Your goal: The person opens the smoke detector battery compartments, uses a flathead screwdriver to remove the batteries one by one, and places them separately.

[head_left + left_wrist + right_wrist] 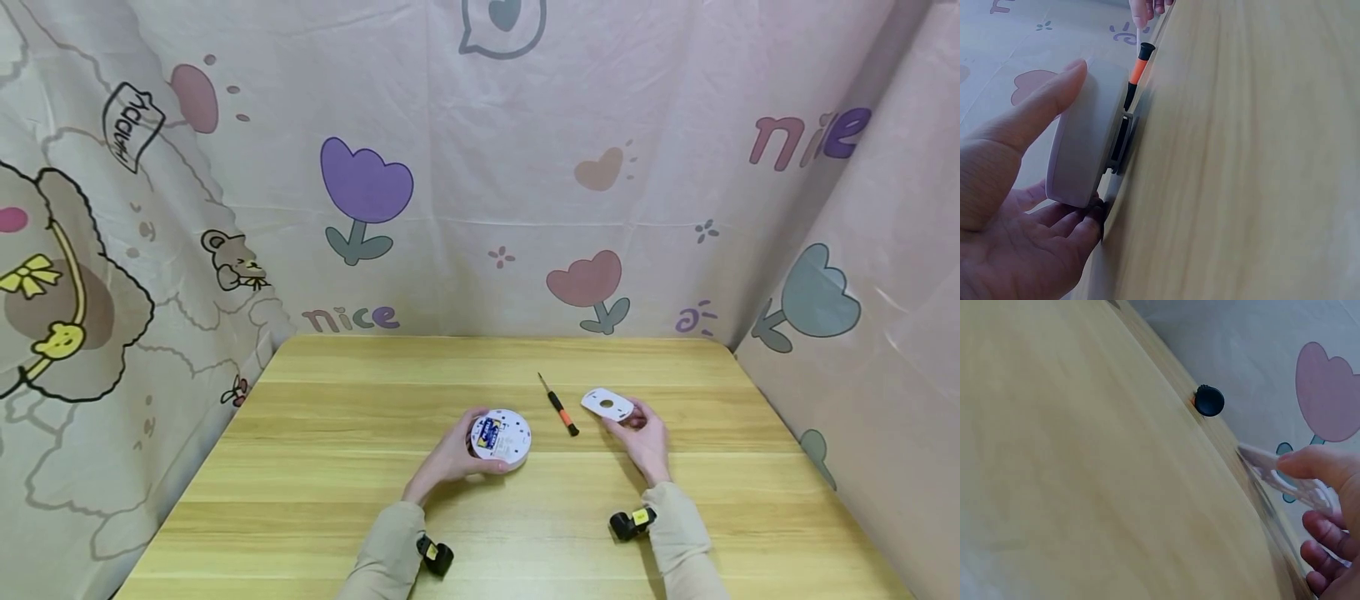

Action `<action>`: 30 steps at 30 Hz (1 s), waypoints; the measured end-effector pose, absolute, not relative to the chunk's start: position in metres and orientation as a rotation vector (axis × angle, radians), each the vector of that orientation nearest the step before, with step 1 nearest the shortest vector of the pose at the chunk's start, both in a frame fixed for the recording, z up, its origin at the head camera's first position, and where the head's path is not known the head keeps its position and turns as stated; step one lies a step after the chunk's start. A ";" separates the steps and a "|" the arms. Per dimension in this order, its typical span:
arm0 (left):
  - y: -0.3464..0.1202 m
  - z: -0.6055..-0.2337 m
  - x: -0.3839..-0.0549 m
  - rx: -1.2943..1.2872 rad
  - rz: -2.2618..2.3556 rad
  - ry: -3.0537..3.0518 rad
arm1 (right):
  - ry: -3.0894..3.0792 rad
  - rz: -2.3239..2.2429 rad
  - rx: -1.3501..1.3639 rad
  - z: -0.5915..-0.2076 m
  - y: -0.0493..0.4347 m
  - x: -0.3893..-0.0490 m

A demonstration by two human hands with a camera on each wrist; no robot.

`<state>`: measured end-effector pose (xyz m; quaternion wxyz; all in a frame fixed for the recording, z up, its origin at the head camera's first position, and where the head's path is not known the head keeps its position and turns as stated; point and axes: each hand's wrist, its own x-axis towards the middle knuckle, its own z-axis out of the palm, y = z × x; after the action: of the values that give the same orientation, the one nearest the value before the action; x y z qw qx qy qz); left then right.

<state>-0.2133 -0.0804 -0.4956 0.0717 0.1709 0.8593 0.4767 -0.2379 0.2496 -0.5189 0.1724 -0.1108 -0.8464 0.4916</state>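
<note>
In the head view, my left hand point(452, 456) grips a round white smoke detector point(513, 442) by its side. The side facing up has a blue-and-yellow label and small holes. The left wrist view shows the thumb along the casing point(1082, 137) and the fingers curled beneath it, with a dark bracket-like part sticking out toward the table. My right hand point(647, 442) pinches a thin white mounting plate point(620, 408) with rounded ends and a central hole, tilted close over the table. Between the hands lies a screwdriver point(557, 403) with a black-and-orange handle, its tip pointing away.
The wooden table point(360, 400) reaches back to a printed fabric curtain point(480, 167), which also hangs along the left and right sides. Small black wrist cameras are strapped at both beige sleeves point(386, 542).
</note>
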 end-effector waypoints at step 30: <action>-0.080 -0.498 -0.215 0.495 1.440 2.576 | -2.719 0.912 -0.259 -0.522 0.252 -0.237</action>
<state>-0.2147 -0.0804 -0.4980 0.0745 0.1650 0.8585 0.4797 -0.2371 0.2521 -0.5218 0.1306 -0.0890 -0.9362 0.3139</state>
